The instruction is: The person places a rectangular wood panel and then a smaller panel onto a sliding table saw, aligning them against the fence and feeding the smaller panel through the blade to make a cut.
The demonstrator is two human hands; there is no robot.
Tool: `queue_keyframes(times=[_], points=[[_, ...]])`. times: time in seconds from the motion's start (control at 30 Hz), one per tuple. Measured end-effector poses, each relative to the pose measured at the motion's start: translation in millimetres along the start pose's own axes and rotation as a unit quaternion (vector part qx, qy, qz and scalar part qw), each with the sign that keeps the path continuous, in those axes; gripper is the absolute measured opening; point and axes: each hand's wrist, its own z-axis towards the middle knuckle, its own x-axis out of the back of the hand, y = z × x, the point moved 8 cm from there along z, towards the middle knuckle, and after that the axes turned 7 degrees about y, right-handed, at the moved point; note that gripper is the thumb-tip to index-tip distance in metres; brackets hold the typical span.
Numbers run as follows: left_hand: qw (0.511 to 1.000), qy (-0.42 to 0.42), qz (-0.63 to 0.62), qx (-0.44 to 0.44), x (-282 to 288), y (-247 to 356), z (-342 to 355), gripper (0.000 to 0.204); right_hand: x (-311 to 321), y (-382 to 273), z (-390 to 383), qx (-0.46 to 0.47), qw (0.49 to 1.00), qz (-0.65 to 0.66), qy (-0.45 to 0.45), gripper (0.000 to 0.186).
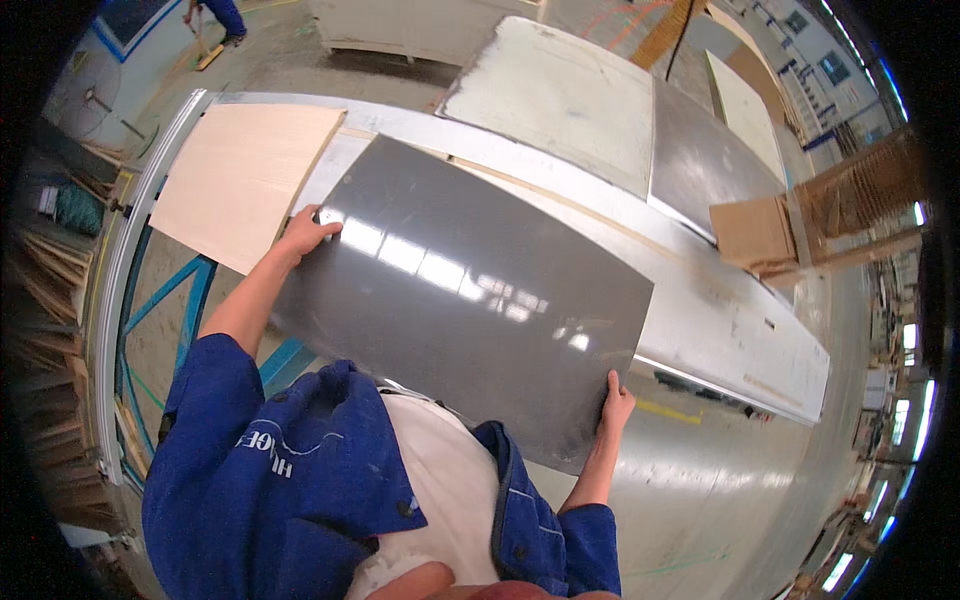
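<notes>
I hold a large glossy dark grey panel (470, 300) in front of my chest, tilted over a long metal workbench (720, 310). My left hand (305, 232) grips its left edge, fingers curled over the top face. My right hand (615, 400) clasps the near right corner from below. Ceiling lights reflect across the panel's surface. My blue jacket sleeves come up from the lower edge.
A light wood board (240, 175) lies on the bench's left end. Beyond it lie a pale scuffed sheet (555, 95) and a grey sheet (700, 155). A brown cardboard piece (750, 232) and wooden slats (865, 195) sit right. Another person's legs (222, 18) stand far back.
</notes>
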Motion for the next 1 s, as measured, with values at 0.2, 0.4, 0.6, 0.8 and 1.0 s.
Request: queue_keyframes(times=[0.2, 0.4, 0.6, 0.8, 1.0], points=[[0.998, 0.033, -0.042, 0.03, 15, 7, 8, 0.069, -32, -31, 56, 0.074, 0.994, -0.08, -0.003, 0.06], [0.998, 0.058, -0.021, 0.001, 34, 34, 33, 0.07, -41, -113, 74, 0.133, 0.958, -0.245, 0.069, 0.068], [0.971, 0.131, 0.119, -0.163, 28, 42, 38, 0.079, -126, -176, 28, 0.32, 0.882, -0.345, -0.03, 0.09], [0.981, 0.07, 0.182, -0.023, 80, -71, 57, 0.114, -177, -174, 3, 0.28, 0.893, -0.353, -0.017, 0.094], [0.964, 0.008, 0.264, 0.022, 86, -125, 42, 0.147, -179, -171, -15, 0.3, 0.908, -0.29, 0.033, 0.088]])
